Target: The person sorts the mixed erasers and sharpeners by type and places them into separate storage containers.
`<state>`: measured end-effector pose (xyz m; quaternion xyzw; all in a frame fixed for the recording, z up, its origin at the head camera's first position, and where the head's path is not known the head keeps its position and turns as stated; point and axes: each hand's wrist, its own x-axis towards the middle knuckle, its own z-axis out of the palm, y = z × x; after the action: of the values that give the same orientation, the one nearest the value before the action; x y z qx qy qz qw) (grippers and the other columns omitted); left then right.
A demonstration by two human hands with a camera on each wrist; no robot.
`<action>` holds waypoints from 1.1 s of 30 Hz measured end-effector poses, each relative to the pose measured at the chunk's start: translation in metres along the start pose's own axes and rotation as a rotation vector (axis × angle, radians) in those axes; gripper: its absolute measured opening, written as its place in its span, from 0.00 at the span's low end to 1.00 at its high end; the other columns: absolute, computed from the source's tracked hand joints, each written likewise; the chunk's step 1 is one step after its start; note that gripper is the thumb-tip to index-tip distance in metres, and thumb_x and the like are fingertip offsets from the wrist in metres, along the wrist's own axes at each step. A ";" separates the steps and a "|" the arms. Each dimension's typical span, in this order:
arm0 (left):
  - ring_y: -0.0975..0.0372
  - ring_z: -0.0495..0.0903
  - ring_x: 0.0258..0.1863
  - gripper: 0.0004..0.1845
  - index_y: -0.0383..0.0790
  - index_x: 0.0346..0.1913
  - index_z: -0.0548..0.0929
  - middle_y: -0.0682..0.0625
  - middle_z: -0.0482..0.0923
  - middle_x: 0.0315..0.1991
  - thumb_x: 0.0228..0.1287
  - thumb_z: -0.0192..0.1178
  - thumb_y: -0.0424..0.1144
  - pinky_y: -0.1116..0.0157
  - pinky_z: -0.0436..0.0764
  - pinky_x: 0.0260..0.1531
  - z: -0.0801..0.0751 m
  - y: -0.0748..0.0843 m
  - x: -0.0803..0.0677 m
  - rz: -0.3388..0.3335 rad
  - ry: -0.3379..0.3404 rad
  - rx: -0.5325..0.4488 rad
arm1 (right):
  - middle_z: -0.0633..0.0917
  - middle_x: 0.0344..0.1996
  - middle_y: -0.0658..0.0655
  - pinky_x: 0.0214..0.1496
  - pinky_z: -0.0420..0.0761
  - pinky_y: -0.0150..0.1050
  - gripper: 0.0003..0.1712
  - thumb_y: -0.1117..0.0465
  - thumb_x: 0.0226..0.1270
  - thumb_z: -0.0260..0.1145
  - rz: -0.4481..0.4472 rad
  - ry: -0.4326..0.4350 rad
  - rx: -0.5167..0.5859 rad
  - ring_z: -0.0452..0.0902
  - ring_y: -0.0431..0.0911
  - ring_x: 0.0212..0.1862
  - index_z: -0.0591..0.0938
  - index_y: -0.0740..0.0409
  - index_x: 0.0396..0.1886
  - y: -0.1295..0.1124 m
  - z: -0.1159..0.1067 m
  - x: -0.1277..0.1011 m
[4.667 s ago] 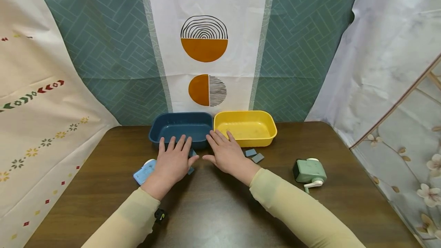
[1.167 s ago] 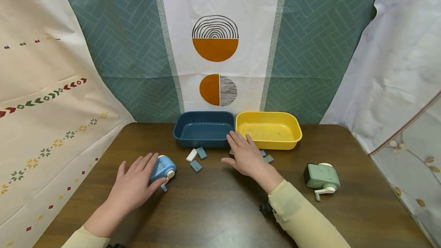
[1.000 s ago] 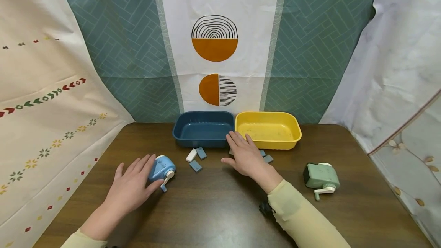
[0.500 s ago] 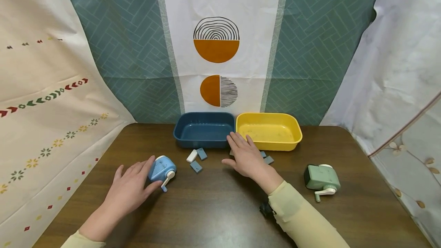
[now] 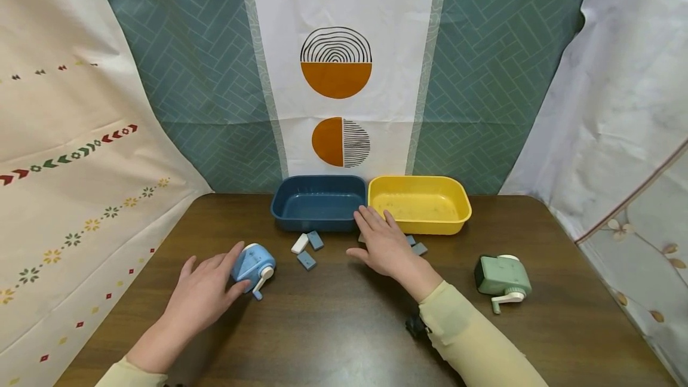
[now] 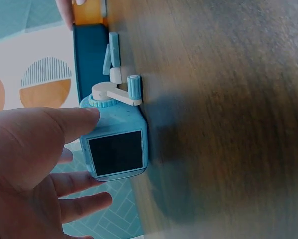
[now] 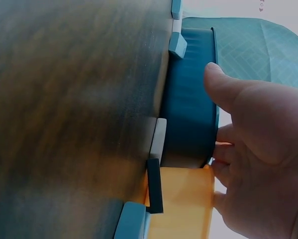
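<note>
A blue hand-crank pencil sharpener stands on the left of the table, its white crank facing me and its dark window showing in the left wrist view. My left hand is beside it. In the left wrist view the thumb lies by the crank side, with loosely extended fingers farther down; whether they touch is hard to tell. My right hand, fingers extended and empty, is held before the navy bin and yellow bin, partly covering small blocks behind it.
A green crank sharpener stands at the right. Before the navy bin lie a white block and two blue-grey blocks. More grey blocks lie before the yellow bin. Patterned cloths hang around the wooden table.
Both hands were spread before the bins; the left has since moved left to the blue sharpener, its thumb lately drawing slightly back. The right hand has hardly moved over the last second.
</note>
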<state>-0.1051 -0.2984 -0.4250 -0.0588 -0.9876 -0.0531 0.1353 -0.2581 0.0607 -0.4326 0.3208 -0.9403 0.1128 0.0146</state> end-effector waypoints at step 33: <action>0.39 0.87 0.53 0.40 0.34 0.75 0.78 0.34 0.88 0.52 0.63 0.81 0.45 0.25 0.64 0.68 0.007 0.001 0.007 0.026 0.046 -0.001 | 0.55 0.89 0.61 0.89 0.44 0.59 0.54 0.33 0.82 0.63 -0.003 -0.015 -0.068 0.45 0.54 0.90 0.57 0.59 0.91 -0.001 0.000 -0.002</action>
<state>-0.1137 -0.2953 -0.4300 -0.0707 -0.9833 -0.0532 0.1587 -0.2563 0.0614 -0.4326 0.3224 -0.9432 0.0782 0.0187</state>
